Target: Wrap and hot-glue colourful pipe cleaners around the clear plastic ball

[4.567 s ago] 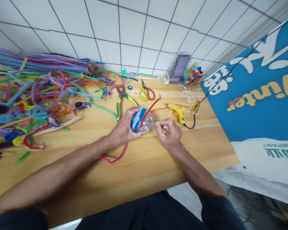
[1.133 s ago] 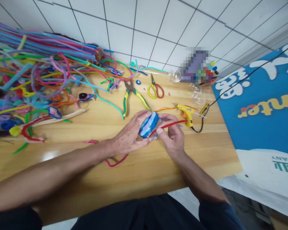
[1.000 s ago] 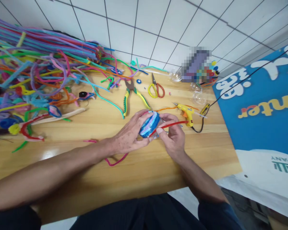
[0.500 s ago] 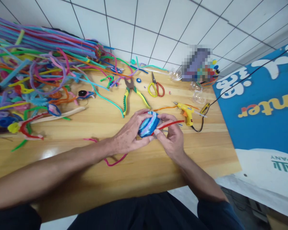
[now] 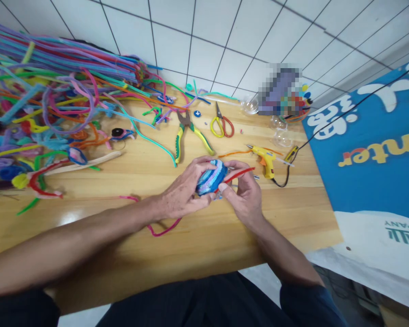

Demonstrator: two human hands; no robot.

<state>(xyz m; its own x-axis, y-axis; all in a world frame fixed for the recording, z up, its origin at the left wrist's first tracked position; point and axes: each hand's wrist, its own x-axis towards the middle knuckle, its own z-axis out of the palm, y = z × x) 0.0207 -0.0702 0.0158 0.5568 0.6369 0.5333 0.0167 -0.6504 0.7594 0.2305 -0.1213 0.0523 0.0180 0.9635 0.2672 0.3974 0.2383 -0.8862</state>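
My left hand (image 5: 182,190) is wrapped around a ball (image 5: 211,177) covered in blue and lilac pipe cleaner bands, held just above the wooden table (image 5: 197,236). My right hand (image 5: 242,190) pinches a red pipe cleaner (image 5: 236,174) against the ball's right side; the free end sticks out to the right. A pink pipe cleaner (image 5: 163,229) lies on the table under my left wrist.
A big heap of coloured pipe cleaners (image 5: 54,100) fills the left and back. Green-handled pliers (image 5: 187,134), scissors (image 5: 221,125), a yellow glue gun (image 5: 266,159) with black cord and clear plastic half-shells (image 5: 281,134) lie behind my hands. A blue banner (image 5: 371,150) stands on the right.
The ball has turned in my left hand and more red pipe cleaner lies against it, so its free end is shorter. Earlier my right hand held a thin metal tool at the ball.
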